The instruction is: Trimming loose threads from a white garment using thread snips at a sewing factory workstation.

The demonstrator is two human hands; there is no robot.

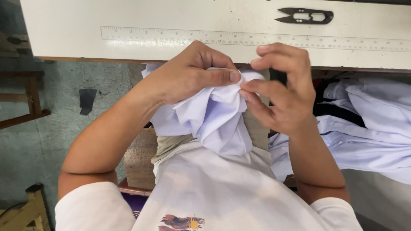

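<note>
Head view: a person bunches pale lilac-white cloth point(216, 117) at chest height, just short of the surface's edge.
Left hand point(184, 77): grip closed, thumb clamping a fold of the cloth.
Right hand point(282, 92): fingertips pinch narrowly at the same fold.
Doing it well: I'd keep the fold taut, pinching close together.
Surface point(77, 25): white, with a printed ruler strip point(257, 39); black thread snips point(305, 16) lie well apart.
Room: more pale garments point(372, 128) heaped right; greenish floor point(25, 141).

Bright, even light falls from about twelve o'clock, washing the white table point(171, 17) almost flat. Soft shadow gathers under its edge. Focus is sharp at centre, slightly soft toward six o'clock; no strong glare.
</note>
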